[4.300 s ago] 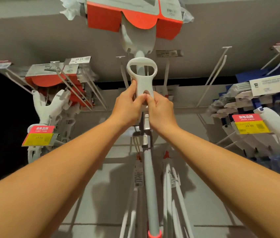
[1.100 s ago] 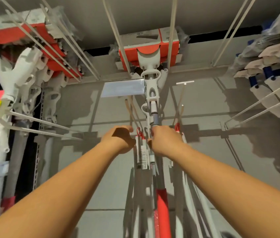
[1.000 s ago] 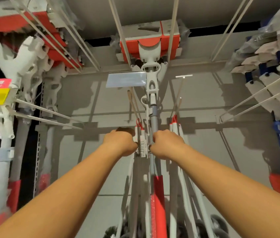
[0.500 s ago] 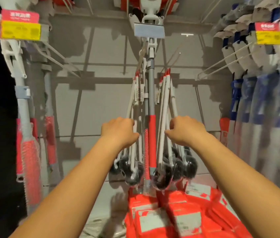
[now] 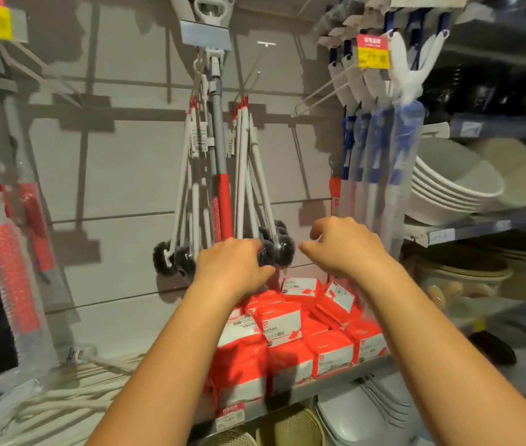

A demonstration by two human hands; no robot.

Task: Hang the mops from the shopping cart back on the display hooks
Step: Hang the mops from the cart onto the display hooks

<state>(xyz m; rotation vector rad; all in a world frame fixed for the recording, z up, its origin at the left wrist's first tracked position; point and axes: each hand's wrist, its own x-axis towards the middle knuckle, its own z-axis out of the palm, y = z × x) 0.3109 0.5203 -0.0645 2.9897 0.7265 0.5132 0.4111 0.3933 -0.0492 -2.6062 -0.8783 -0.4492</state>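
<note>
The mop with a grey metal pole and red grip sleeve (image 5: 218, 130) hangs down the middle of the grey panelled display wall (image 5: 126, 162), among white-handled round black brushes (image 5: 283, 250). The left hand (image 5: 232, 268) is curled at the pole's lower end; whether it grips the pole cannot be told. The right hand (image 5: 345, 246) hovers near the brushes, its fingers loosely curled and holding nothing.

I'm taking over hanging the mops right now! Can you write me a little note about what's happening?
Left hand: curled at the bottom end of the grey-and-red mop; whether it grips is hidden.
Right hand: loose, holding nothing, beside the black brushes.
Done: that mop hangs in the middle row, behind the grey label plate.
Left: let go, then check the cart, out of view here, for more mops.
</note>
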